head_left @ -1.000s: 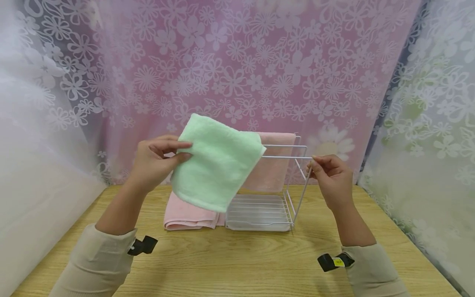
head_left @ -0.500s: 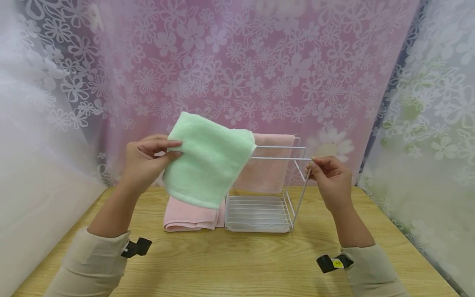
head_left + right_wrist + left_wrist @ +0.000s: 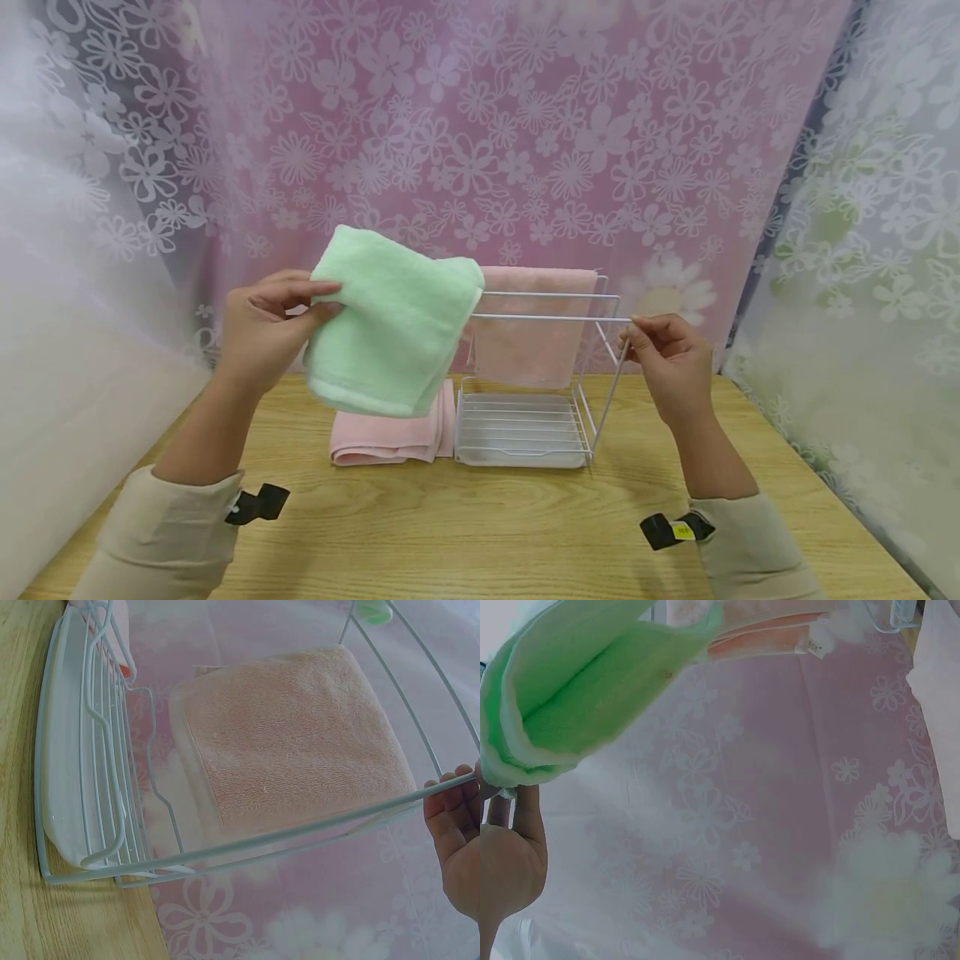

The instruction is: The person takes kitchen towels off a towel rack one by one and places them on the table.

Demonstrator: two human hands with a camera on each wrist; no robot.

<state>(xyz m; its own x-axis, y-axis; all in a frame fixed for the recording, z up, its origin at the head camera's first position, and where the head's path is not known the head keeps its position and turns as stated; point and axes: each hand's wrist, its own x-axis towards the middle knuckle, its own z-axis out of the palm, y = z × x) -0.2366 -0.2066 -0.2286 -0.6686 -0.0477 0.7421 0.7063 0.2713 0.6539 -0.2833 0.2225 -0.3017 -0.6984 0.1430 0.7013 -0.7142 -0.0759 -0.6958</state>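
A folded mint-green towel hangs in the air, its left edge pinched between thumb and fingers of my left hand. The left wrist view shows the green towel doubled over, its layers gaping. My right hand pinches the upper front right corner of a white wire rack. On the rack's back bar hangs a pink towel; in the right wrist view this pink towel drapes behind the side frame. The green towel is left of the rack's top bars, in front of their left ends.
Left of the rack, a second pink towel lies folded on the wooden table, partly behind the green one. A white tray sits at the rack's base. Flowered curtains close off the back and sides.
My left hand has drawn the green towel leftward, exposing more of the rack's bars and the hanging pink towel. My right hand stays at the rack's corner.
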